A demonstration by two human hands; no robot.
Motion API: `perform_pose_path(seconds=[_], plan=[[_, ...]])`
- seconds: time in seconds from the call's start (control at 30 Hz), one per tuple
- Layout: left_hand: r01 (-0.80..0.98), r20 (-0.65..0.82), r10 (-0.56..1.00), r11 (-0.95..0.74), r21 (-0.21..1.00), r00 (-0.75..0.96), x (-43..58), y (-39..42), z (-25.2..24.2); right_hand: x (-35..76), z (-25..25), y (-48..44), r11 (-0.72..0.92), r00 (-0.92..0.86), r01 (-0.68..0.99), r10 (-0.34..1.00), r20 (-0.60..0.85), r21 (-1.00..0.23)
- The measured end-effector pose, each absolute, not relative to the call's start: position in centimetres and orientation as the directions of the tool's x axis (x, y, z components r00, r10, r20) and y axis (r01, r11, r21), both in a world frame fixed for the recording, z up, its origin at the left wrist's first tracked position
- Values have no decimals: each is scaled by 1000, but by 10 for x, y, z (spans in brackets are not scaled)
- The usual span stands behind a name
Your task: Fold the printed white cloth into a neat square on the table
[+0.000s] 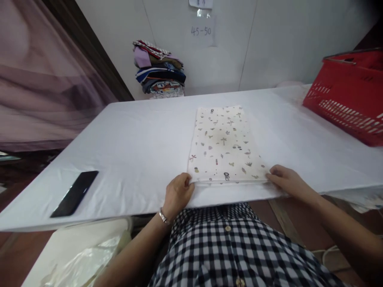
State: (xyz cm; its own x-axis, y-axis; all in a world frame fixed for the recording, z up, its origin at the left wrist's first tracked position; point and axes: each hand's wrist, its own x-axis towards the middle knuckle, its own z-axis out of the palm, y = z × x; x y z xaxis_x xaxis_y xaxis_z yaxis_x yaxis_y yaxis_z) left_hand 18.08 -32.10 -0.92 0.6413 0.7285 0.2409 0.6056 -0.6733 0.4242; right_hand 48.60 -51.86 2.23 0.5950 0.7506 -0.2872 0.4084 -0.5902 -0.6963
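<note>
Cloth, printed, folded [223, 139]: qty 1. Off-white w/ small scattered motifs, too many to count; lies flat on bench, ctr, near edge close to front. No. of layers: can't tell.

Bench [137, 135]: qty 1, white cover.

Phone-like slab [74, 194]: qty 1, blk, flat on bench, L side near front edge.

Basket [332, 87]: qty 1, red, slotted sides, R rear of bench; contents unclear.

Garment stack [160, 73]: qty 1, mixed colours, by back edge of bench; pcs not countable.

Paper signs: qty 2, on pale wall [278, 44]. Lower sign [203, 34] reads "45-50"; upper sign [200, 3] cut off by frame.

Curtain [38, 87]: pinkish, far L.

Clear plastic [86, 259]: on white surface below bench, lower L.

Hands: qty 2, approx. level, well apart, one per near corner of cloth.
- L hand [178, 190]: thumb + fingers clamped on near L corner; forearm slants up from below; bracelet [163, 216], qty 1, silvery, at wrist.
- R hand [281, 179]: thumb + curled fingers pinching near R corner; forearm comes in from lower R.
</note>
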Motion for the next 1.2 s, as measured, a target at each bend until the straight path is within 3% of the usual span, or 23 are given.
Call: perform_pose_path(seconds=[0.13, 0.27, 0.33, 0.5, 0.57, 0.7, 0.83, 0.9, 1.0, 1.1, 1.2], plan=[[580, 314, 702, -708, 403, 639, 180, -324, -12, 484, 22, -518, -603, 592, 364, 738, -324, -710], [406, 276, 524, -828, 387, 806, 175, -320, -16, 484, 19, -519, -630, 579, 355, 728, -367, -690], [343, 254, 478, -834, 432, 841, 172, -317, -15, 484, 17, -520, -632, 573, 363, 731, -370, -685], [297, 183, 527, -696, 654, 830, 171, -313, -9, 487, 9, -522, -585, 556, 377, 763, -330, -718], [306, 161, 532, -680, 667, 832, 173, -314, -9, 489, 6, -522, -580, 561, 347, 758, -333, -737], [389, 225, 515, -813, 433, 827, 180, -322, -8, 490, 5, -522, -618, 587, 440, 747, -312, -652], [357, 307, 405, -912, 200, 861, 188, -325, -1, 487, 6, -526, -636, 630, 655, 758, -170, -408], [302, 300, 343, -937, 175, 890, 193, -324, 0, 481, 7, -528, -565, 595, 773, 803, 25, -288], [252, 288, 295, -951, 178, 911, 201, -324, -2, 467, 6, -525, -281, 328, 939, 904, 274, -199], [209, 309, 254, -963, 171, 917, 210, -325, -5, 450, 2, -511, 26, 34, 981, 954, 298, -194], [177, 332, 220, -972, 156, 917, 215, -328, -6, 439, -5, -494, 110, -58, 979, 958, 281, -172]])
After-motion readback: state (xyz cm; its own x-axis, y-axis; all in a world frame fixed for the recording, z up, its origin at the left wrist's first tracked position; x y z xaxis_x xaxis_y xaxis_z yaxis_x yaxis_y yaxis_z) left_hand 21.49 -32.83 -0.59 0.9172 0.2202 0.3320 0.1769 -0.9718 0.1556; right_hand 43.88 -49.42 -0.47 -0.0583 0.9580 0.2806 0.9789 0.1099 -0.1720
